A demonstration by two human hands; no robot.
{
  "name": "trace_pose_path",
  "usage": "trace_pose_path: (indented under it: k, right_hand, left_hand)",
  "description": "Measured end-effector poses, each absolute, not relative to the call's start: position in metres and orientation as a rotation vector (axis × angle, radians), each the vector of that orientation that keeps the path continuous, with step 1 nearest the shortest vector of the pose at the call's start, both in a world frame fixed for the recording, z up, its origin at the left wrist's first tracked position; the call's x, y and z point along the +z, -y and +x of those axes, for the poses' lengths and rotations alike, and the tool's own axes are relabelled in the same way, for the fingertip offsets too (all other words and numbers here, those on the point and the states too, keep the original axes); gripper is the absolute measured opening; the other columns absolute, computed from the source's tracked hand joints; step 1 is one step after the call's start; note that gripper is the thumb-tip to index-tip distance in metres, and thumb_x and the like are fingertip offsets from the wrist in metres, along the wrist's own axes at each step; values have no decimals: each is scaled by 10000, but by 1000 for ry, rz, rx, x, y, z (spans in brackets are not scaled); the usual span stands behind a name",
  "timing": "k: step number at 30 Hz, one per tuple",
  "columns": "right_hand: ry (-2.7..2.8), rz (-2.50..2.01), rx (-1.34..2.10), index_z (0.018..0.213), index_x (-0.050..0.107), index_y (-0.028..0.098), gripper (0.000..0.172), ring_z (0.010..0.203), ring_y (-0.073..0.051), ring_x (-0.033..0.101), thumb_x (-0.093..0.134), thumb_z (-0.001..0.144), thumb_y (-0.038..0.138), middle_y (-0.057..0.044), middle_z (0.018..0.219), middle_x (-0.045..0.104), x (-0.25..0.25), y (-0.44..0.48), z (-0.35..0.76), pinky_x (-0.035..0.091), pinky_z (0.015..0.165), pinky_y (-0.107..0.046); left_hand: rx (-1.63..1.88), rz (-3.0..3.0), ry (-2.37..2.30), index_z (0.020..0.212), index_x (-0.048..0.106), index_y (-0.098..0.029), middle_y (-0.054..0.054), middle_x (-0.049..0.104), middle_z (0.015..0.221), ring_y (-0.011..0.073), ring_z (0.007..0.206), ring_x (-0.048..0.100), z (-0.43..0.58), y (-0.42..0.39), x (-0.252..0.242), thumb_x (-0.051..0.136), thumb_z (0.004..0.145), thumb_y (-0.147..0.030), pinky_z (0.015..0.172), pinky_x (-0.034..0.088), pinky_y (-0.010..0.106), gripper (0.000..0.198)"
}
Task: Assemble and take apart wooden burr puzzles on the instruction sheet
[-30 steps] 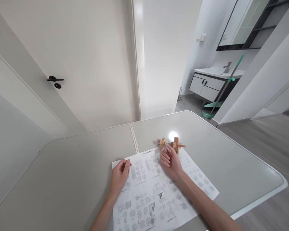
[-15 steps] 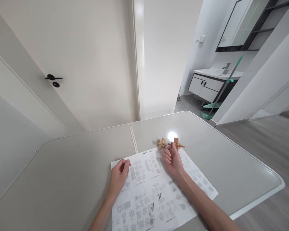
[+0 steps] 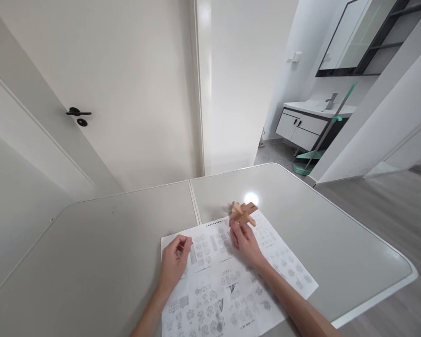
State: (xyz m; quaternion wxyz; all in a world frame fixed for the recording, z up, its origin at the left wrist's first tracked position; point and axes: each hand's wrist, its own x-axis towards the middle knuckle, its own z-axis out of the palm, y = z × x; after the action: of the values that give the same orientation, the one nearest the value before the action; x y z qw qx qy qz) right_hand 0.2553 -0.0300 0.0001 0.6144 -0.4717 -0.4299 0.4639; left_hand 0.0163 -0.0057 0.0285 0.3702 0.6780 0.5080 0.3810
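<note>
Darker wooden block (image 3: 245, 217): tilted, over the far-right corner of the printed sheet (image 3: 224, 267). Person's right hand (image 3: 246, 245) has its grip clamped on the block's near end; whether the wood is fully off the table (image 3: 91, 262) cannot be told. Lighter wooden block (image 3: 235, 206): just beyond the sheet's far edge, partly hidden by the darker one; touching or apart, unclear. Left hand (image 3: 174, 260) rests at the sheet's far-left corner, loosely curled; whether its fingertips meet or pinch anything cannot be told.

Progress, judged: crossed bars on the darker block look already joined; whether either block is complete is unclear from here. Sheet lies spread, diagrams up.

Containers: cabinet (image 3: 299, 127), well beyond the sheet to the right, fronts shut, contents hidden. Basin (image 3: 310, 106) atop it, interior unreadable.
</note>
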Motion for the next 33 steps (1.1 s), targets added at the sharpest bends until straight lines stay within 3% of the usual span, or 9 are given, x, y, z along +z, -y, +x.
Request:
trace_pose_path:
  k: [2,5,7,12,16,20,22,25,33]
  right_hand:
    - [1332,-1170,933,766,523,219,412,532,-140,367,488,1021,541,40,599,420,2,36,246,308,507,-269]
    - [1725,-1157,832,715,503,210,356,580,-149,410,457,1027,377,14,653,492,5,44,235,311,570,-276]
    - [1869,-1090,841,705,493,213,312,572,-143,392,454,1006,287,21,653,491,8,49,230,296,576,-271]
    - [1852,-981,964,686,511,217,286,561,-133,352,515,972,208,35,633,446,11,54,227,261,567,-262]
    - [1713,-991,1112,703,549,215,302,553,-125,336,583,987,311,39,631,418,12,54,228,253,547,-261]
    - [1403,-909,1387,938,636,223,252,554,-128,428,623,983,471,38,666,502,17,52,230,344,549,-259]
    - [1267,-812,1523,1055,634,209,361,551,-129,479,555,1005,557,17,703,569,18,49,230,384,546,-262]
    - [1084,-727,1631,961,634,180,489,509,-118,488,493,1001,647,0,691,595,16,45,230,378,491,-248]
    - [826,-825,1623,794,583,181,442,456,-74,449,716,895,590,28,644,578,13,40,232,317,451,-216]
  left_hand:
    - [951,1819,-1211,995,663,-233,55,691,953,227,873,629,18,12,30,650,905,-560,847,502,343,339]
    - [888,1777,-984,1442,498,-296,134,576,1442,346,1275,564,23,22,32,825,718,-629,1083,450,477,861]
    - [829,1666,-810,1550,381,-302,153,453,1581,388,1430,447,26,28,33,847,657,-676,1168,388,522,1074]
    - [789,1535,-744,1493,483,-291,150,535,1524,387,1438,461,27,29,29,909,672,-490,1188,390,542,947]
    - [919,1490,-808,1443,531,-237,157,602,1440,381,1373,528,25,23,24,909,669,-454,1159,438,502,889]
    - [1019,1398,-878,1416,556,-207,168,595,1447,380,1371,534,23,19,24,887,693,-470,1144,456,478,838]
    - [1036,1391,-886,1413,561,-215,165,601,1441,377,1363,542,23,18,25,882,704,-463,1129,469,475,816]
    - [1032,1427,-850,1393,579,-228,153,628,1404,362,1321,577,23,19,25,893,698,-440,1105,485,458,792]
    - [1169,1382,-1145,1401,544,-236,145,616,1414,327,1264,600,15,9,28,776,781,-570,1042,498,434,742]
